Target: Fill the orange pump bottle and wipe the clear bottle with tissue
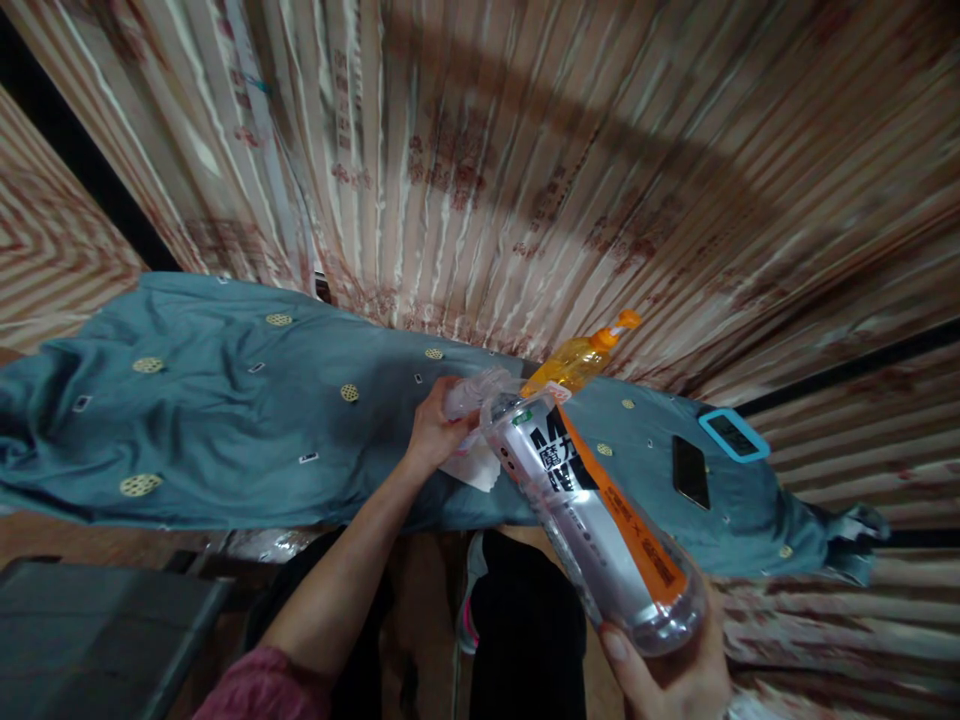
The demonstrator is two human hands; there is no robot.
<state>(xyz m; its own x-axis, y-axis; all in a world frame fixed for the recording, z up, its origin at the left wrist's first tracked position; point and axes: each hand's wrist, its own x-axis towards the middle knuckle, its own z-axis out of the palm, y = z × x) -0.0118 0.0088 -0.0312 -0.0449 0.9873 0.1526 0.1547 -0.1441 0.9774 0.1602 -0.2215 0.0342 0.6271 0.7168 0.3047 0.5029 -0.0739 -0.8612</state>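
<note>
My right hand (675, 670) grips the base of a clear plastic drink bottle (600, 510) with a grey, black and orange label, tilted with its neck pointing up and left. My left hand (435, 425) is closed around the bottle's mouth, holding what looks like crumpled clear plastic or a cap (472, 392); I cannot make out which. A white scrap of paper or tissue (472, 468) lies just under that hand. Both hands are above a surface covered with blue-grey cloth (225, 400) with gold embroidered spots.
An orange spray bottle (581, 360) lies on the cloth behind the drink bottle. A dark phone (690, 472) and a device in a turquoise case (733, 434) rest on the cloth's right. Striped patterned fabric (525, 150) hangs behind. A dark box (97, 620) sits lower left.
</note>
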